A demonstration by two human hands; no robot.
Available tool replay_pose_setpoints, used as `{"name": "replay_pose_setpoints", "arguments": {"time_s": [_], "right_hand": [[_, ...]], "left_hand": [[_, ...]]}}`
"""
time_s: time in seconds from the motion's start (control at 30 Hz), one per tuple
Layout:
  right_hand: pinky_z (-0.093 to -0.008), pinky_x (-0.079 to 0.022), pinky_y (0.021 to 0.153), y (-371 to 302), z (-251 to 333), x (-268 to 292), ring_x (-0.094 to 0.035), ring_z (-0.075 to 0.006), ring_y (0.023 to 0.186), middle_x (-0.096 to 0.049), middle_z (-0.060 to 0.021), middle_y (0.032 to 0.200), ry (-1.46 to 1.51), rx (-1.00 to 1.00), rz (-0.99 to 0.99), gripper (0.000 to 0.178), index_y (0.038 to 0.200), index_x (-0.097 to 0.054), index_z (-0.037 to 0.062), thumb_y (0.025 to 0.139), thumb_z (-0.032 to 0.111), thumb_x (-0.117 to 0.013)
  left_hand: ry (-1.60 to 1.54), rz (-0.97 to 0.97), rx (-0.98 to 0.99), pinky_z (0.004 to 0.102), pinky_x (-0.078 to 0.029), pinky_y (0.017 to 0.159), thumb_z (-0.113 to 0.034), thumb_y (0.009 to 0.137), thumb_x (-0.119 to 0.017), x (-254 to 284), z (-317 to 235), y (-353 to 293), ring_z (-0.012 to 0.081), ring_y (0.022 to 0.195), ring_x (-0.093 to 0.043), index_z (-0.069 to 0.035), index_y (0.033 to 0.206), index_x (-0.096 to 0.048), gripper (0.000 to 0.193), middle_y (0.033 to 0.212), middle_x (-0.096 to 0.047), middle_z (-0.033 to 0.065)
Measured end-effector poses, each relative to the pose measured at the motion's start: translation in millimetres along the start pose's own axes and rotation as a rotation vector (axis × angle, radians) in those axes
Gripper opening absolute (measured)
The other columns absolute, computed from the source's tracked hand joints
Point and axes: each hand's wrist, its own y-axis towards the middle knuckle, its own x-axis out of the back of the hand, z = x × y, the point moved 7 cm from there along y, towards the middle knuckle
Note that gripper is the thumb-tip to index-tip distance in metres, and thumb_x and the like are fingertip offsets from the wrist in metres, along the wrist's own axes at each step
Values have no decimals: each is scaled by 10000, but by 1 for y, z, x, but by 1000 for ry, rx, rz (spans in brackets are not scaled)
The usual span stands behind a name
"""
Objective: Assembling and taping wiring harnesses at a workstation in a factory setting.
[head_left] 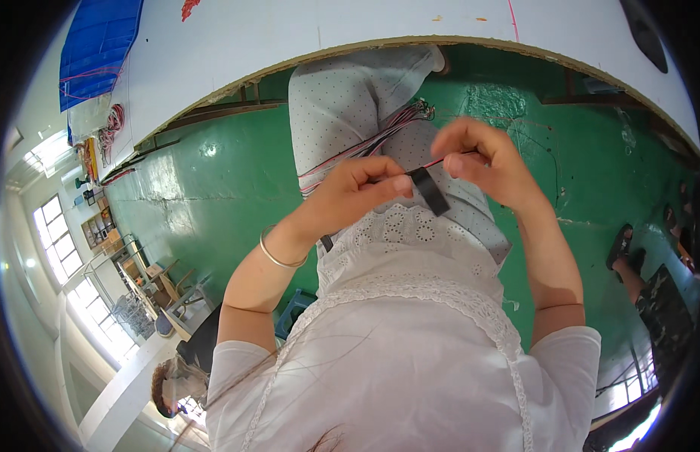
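Above my lap, my left hand point(357, 187) is closed in a pinch, thumb against forefinger, at one end of a thin dark wire point(434, 162) with some red on it. My right hand point(486, 160) pinches the same wire further right, its fingers curled. Between the hands, a short strip of black tape point(431, 193) is attached at the wire and hangs down toward me. A bundle of red, black and white wires point(365, 145) lies across my thighs, its ends gathered near my knee. What sits inside the left pinch is partly hidden by the fingers.
A white tabletop point(327, 19) with a rough curved edge stands in front of me. On its left are a blue bin point(101, 45) and more coiled wires point(111, 126). Someone sits behind me at the left; another person's leg point(629, 271) shows at the right. Loose wires lie on the green floor.
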Motion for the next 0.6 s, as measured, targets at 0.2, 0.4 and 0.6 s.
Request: {"name": "replay_pose_setpoints", "arguments": {"time_s": [0.2,0.4,0.6], "right_hand": [[-222,-301,535,-2,3,-1,-358,-32,591,-407,65,633,-253,-189,-169,171,881,-669,26,895,193,-703],[-224,-288,512,1,-16,-4,-345,-25,590,-445,80,628,-308,-247,-146,167,888,-660,0,895,161,-706],[-210,-283,523,2,-31,-8,-356,-13,587,-461,76,652,-161,-175,-167,144,943,-627,16,895,130,-701]], "left_hand": [[729,-407,-463,264,-342,426,-163,792,-789,-7,-30,-7,98,478,-470,-63,887,-677,177,645,-589,3],[986,-545,-718,323,-407,429,-172,773,-779,-14,-43,-13,196,501,-560,-105,877,-660,172,649,-586,24],[1265,-557,-776,317,-407,458,-168,771,-737,-22,-46,-17,177,556,-529,-134,849,-640,129,675,-491,3]]}}
